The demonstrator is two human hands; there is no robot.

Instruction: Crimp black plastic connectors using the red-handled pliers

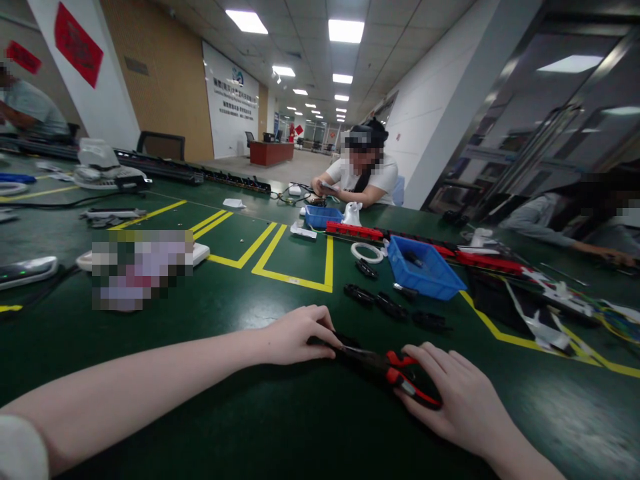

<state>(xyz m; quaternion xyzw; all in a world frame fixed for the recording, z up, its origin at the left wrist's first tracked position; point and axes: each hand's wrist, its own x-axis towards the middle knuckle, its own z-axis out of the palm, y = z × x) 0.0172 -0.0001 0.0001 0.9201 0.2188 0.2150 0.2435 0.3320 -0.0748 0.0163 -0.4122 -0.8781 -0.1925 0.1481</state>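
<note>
My right hand is wrapped round the red-and-black handles of a pair of pliers, whose jaws point left. My left hand pinches a small black piece right at the jaw tips. What exactly that piece is I cannot make out, since fingers and jaws partly cover it. Beyond the pliers lie several black bundled pieces on the green table. A blue tray with a few dark things in it stands behind them.
A white ring and a red strip lie near the blue tray. Yellow tape marks the table. Black fabric and wires are at right, a white power bank-like box at left. Across the table sits a person.
</note>
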